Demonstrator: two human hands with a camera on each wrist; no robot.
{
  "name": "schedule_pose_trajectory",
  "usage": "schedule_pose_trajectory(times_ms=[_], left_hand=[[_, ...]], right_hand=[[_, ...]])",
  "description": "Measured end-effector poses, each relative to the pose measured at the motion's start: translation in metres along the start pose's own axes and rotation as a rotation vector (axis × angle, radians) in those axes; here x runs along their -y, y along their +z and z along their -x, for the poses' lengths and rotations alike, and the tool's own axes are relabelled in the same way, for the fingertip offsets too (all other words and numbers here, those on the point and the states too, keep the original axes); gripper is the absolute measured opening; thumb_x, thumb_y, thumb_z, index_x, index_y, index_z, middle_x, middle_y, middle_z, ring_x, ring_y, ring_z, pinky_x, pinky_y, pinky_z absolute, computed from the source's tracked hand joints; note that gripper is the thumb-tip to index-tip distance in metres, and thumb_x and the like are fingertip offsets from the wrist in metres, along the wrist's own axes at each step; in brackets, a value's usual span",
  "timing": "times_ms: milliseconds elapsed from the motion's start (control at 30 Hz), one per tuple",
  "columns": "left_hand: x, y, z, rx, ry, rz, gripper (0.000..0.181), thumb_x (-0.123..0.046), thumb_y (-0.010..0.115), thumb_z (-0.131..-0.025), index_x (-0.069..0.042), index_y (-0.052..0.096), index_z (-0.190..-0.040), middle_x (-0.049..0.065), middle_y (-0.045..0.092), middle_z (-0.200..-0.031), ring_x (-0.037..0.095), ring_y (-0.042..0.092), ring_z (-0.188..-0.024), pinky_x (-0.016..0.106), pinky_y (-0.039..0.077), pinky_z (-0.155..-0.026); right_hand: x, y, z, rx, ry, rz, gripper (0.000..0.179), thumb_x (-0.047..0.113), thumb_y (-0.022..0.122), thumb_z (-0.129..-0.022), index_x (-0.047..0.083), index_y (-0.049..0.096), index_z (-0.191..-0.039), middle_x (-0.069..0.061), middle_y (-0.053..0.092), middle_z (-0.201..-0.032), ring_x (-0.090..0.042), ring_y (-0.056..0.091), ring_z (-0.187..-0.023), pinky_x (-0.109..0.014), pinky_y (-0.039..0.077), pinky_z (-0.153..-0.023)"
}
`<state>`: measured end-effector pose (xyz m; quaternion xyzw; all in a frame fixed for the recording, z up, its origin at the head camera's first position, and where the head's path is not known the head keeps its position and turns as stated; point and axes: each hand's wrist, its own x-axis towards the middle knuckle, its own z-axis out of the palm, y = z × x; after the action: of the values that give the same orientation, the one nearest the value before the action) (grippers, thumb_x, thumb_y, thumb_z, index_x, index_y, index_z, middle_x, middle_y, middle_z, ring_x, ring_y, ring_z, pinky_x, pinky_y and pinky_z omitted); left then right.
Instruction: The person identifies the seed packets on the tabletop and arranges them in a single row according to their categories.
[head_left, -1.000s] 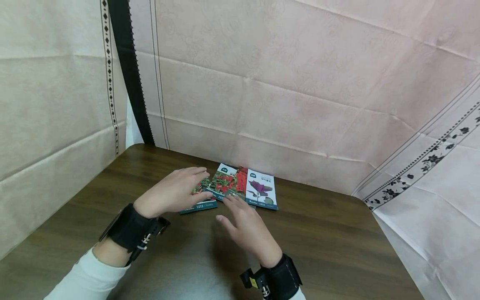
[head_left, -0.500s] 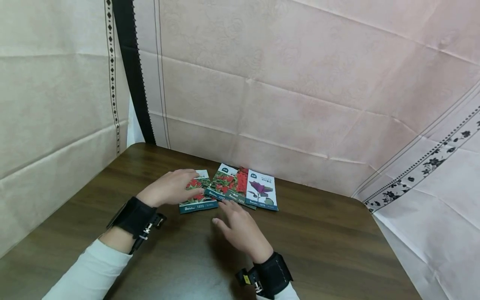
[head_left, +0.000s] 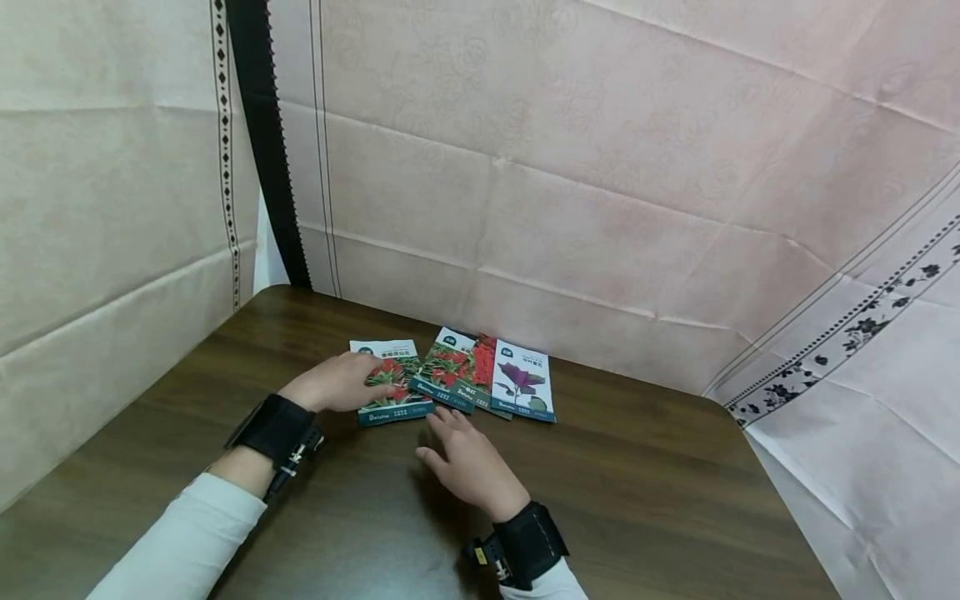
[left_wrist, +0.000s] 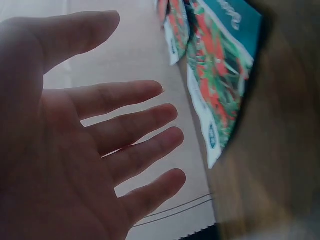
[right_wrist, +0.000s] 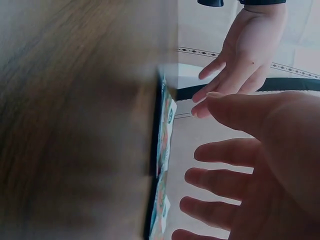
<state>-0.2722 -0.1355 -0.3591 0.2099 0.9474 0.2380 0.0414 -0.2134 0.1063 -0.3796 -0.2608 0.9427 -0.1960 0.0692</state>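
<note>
Head view now: the wood-grained desk (head_left: pixel 645 492) is topped with flat, rectangular printed packets (head_left: pixel 448 367), contents hidden. Left of the purple-flower packet (head_left: pixel 522 381), two red-flower packets (head_left: pixel 483 362) are overlapped; farther left, the leftmost packet (head_left: pixel 401 371) is part-covered by the left hand (head_left: pixel 339 383), contact unclear. Nearer than the purple-flower packet, the right hand (head_left: pixel 474 465) is poised. Left wrist view: fingers (left_wrist: pixel 135 126) are spread, nothing gripped. Right wrist view: fingers (right_wrist: pixel 220 185) are parted, nothing held.
</note>
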Motion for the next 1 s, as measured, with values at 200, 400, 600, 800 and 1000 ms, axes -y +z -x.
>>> schedule_pose_trajectory(times_ms=[200,400,600,800,1000], left_hand=[[0.008,0.006,-0.004,0.042,-0.037,0.013,0.067,-0.05,0.049,-0.091,0.002,0.048,-0.134,0.021,0.049,-0.133,0.036,0.045,-0.122,0.053,0.037,-0.098],[0.013,0.011,-0.006,0.059,-0.048,0.002,0.06,-0.04,0.05,-0.093,0.004,0.047,-0.133,0.024,0.048,-0.133,0.039,0.043,-0.123,0.055,0.036,-0.099],[0.015,0.016,-0.007,0.076,-0.046,-0.034,0.058,-0.04,0.05,-0.093,0.004,0.049,-0.131,0.023,0.05,-0.13,0.037,0.046,-0.119,0.053,0.038,-0.097],[0.014,0.017,-0.008,0.061,-0.05,-0.057,0.054,-0.039,0.051,-0.092,0.001,0.053,-0.128,0.021,0.053,-0.125,0.035,0.05,-0.113,0.052,0.041,-0.093],[0.014,0.018,-0.008,0.065,-0.067,-0.059,0.056,-0.039,0.051,-0.092,0.002,0.052,-0.129,0.024,0.051,-0.128,0.038,0.047,-0.117,0.054,0.04,-0.094]], right_hand=[[-0.002,0.007,-0.005,-0.005,0.005,0.015,0.06,0.046,0.045,-0.094,0.01,0.042,-0.142,-0.008,0.031,-0.15,-0.026,0.024,-0.138,-0.047,0.027,-0.108],[-0.007,0.014,-0.009,0.009,0.04,0.033,0.061,0.047,0.047,-0.093,0.015,0.039,-0.144,-0.005,0.028,-0.152,-0.027,0.023,-0.138,-0.049,0.029,-0.106],[-0.011,0.021,-0.013,0.052,0.042,0.019,0.062,0.046,0.046,-0.093,0.019,0.033,-0.147,0.001,0.026,-0.153,-0.03,0.021,-0.139,-0.051,0.029,-0.106],[-0.014,0.022,-0.015,0.071,0.035,0.018,0.061,0.046,0.046,-0.093,0.018,0.034,-0.147,0.001,0.029,-0.151,-0.031,0.022,-0.138,-0.05,0.027,-0.107],[-0.013,0.021,-0.016,0.085,0.043,0.037,0.06,0.046,0.046,-0.093,0.018,0.038,-0.145,0.0,0.031,-0.151,-0.031,0.023,-0.138,-0.05,0.027,-0.107]])
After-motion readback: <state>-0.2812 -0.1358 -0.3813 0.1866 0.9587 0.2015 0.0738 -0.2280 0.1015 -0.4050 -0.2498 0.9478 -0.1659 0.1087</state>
